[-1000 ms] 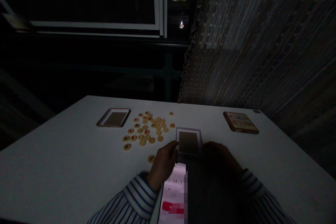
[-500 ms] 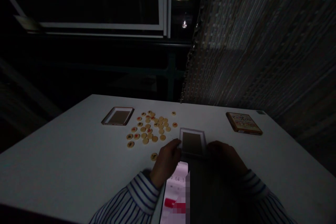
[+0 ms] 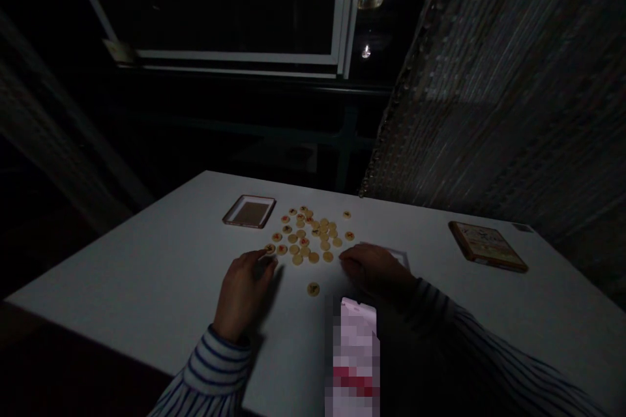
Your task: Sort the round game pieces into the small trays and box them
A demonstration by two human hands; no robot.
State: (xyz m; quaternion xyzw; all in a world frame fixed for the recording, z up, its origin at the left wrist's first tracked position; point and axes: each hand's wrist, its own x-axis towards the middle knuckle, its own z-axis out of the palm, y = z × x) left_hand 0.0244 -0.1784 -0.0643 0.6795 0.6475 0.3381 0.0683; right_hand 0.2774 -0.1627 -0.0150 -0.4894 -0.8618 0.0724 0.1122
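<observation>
Round wooden Chinese chess pieces (image 3: 313, 232) lie in a loose cluster mid-table, some with red or black characters up. My left hand (image 3: 242, 293) is at the cluster's near left edge, thumb and fingers apart, fingertips by a black-marked piece (image 3: 270, 249). From the right, my right hand (image 3: 379, 268) reaches toward the cluster, fingers stretched out just short of a plain piece (image 3: 328, 257). Under and behind that hand is a shallow box tray (image 3: 398, 254), mostly hidden. A single black-marked piece (image 3: 313, 288) lies apart, between the hands.
Another shallow tray (image 3: 249, 212) is at the back left of the white table (image 3: 161, 260). A printed box (image 3: 489, 246) lies at the right. Near the front, a lit phone (image 3: 356, 352) lies face up. Behind hangs a string curtain (image 3: 440, 143). The room is dark.
Both hands have let go of the box tray on the right. My left hand has moved left to the pieces, and my right hand has moved left across the tray. The view has shifted.
</observation>
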